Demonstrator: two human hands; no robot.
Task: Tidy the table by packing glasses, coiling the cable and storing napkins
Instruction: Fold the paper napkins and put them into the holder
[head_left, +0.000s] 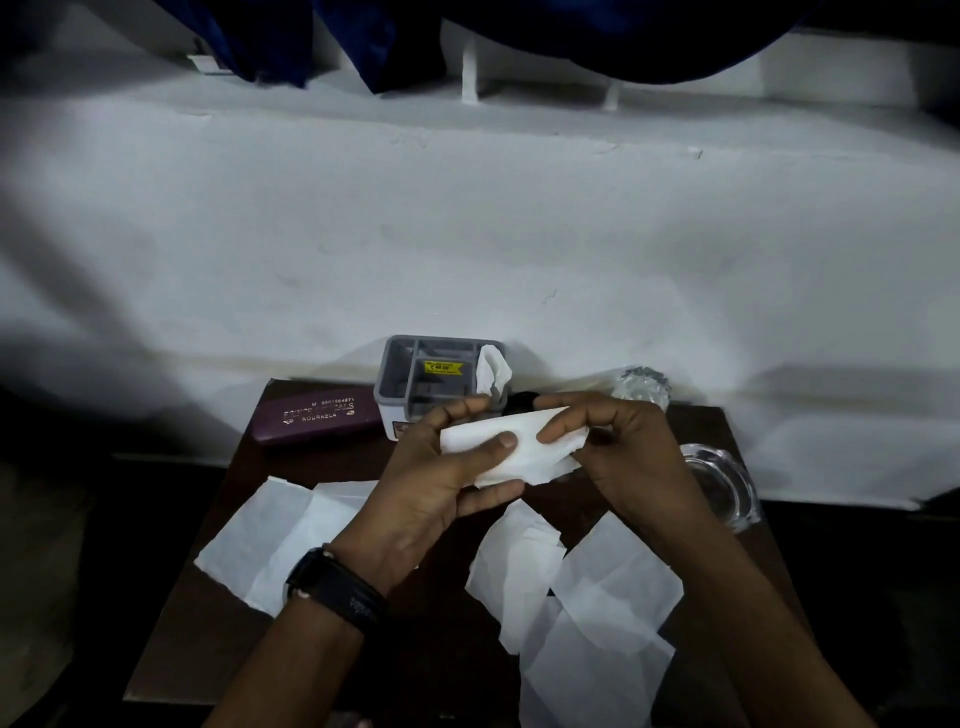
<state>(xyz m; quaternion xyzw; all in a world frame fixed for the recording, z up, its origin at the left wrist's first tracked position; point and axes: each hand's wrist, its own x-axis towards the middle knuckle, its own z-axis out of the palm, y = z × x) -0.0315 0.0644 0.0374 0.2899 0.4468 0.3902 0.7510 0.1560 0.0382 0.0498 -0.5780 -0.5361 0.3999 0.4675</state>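
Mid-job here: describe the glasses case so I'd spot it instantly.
Find the dark brown table against the white wall. At its far left corner, just left of the grey organiser, lies the glasses case. It is the only long maroon thing there, shut, with pale lettering on its lid.

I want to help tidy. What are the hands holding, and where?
A folded napkin: left hand pinches its left end, right hand its right end.
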